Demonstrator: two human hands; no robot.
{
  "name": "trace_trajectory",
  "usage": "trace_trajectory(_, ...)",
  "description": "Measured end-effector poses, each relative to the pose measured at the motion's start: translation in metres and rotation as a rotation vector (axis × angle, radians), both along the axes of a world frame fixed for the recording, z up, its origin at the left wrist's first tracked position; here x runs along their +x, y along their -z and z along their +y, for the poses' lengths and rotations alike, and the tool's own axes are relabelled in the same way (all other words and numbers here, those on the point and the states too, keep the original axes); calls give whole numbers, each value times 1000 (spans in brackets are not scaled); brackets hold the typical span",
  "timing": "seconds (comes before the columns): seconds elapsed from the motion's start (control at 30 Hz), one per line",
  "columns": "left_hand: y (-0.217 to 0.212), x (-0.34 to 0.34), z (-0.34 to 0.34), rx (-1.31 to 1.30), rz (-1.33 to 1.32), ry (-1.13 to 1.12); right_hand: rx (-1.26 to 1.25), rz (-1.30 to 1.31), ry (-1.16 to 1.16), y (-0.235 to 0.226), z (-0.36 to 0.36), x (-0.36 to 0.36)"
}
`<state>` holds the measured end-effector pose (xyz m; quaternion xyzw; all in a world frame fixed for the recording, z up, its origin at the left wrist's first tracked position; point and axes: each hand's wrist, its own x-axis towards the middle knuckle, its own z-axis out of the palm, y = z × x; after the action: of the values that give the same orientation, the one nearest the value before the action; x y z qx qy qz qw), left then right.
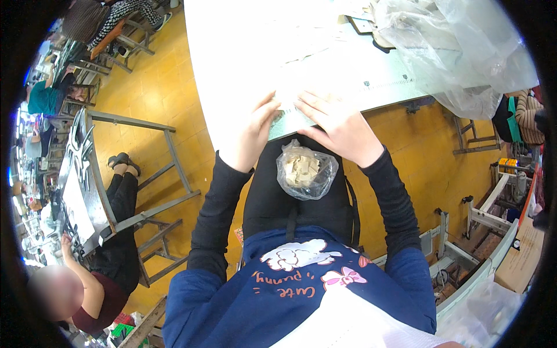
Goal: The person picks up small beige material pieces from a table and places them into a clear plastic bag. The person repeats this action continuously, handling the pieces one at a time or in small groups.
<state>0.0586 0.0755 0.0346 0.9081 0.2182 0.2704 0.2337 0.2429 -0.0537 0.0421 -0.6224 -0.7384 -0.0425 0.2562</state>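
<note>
"The left hand (248,138) and right hand (337,129) are laid at the worktop's (229,75) near edge. Is anything grasped?"

"That cannot be told: the fingertips (304,107) are washed out by glare."

"And the pale pieces (303,170)?"

"Held in a clear bag (322,177), rested on the lap (262,194) at six o'clock from the hands. If the lap were shifted, the bag could be tipped and pieces spilled."

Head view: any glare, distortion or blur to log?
Head view: glare bleaches the tabletop around the left hand and right hand, losing fine detail; head view: fisheye distortion bows its left edge, corners black; head view: a co-worker's head is blurred, lower left.
</note>
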Motion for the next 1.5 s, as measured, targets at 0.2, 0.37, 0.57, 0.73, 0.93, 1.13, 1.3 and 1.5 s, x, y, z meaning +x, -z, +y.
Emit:
trace_trajectory(0.2, -4, -18, -5, 232, 120, 42, 86, 30, -109, 6, -19, 13)
trace_trajectory(0.37, -2, -18, -5, 280, 107, 61, 232, 294, -162, 1, -19, -3)
trace_trajectory(0.57, 4, -17, -2, 218, 50, 35, 100, 580, 108, -1, 1, -54)
trace_trajectory(0.73, -1, -15, -7, -12, 17, -25, 66, 776, 249, -1, 8, -59)
trace_trajectory(0.93, -3, -34, -18, 278, 9, 95, -200, 940, 64, 10, -57, -40)
trace_trajectory(1.13, -9, -35, -17, 92, -183, 102, -217, 512, 144, 38, -67, -54)
trace_trajectory(1.3, -24, 4, 5, -645, -289, -49, 127, 578, 464, -2, -25, -20)
trace_trajectory(1.5, -14, 22, -13, -1103, -499, -161, 213, 182, 508, -12, 54, 2)
